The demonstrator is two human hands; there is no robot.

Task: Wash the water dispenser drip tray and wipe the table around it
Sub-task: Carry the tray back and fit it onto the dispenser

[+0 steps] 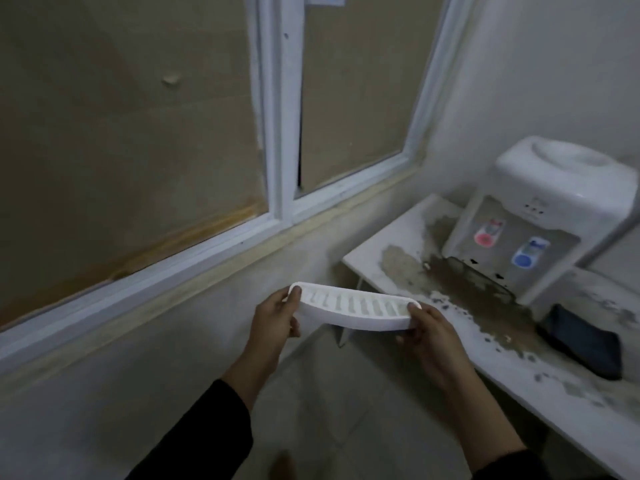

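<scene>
The drip tray point(353, 311) is off the water dispenser point(540, 223) and held out in the air, away from the tabletop point(377, 261), over the floor. The left hand point(273, 320) grips its left end and the right hand point(427, 332) its right end, thumbs over the rim, each grip closed on the tray, probably to keep it level so nothing spills. Whether water sits under the slotted grille cannot be told. A dark cloth point(581, 341) lies on the stained tabletop beside the dispenser, likely for wiping.
</scene>
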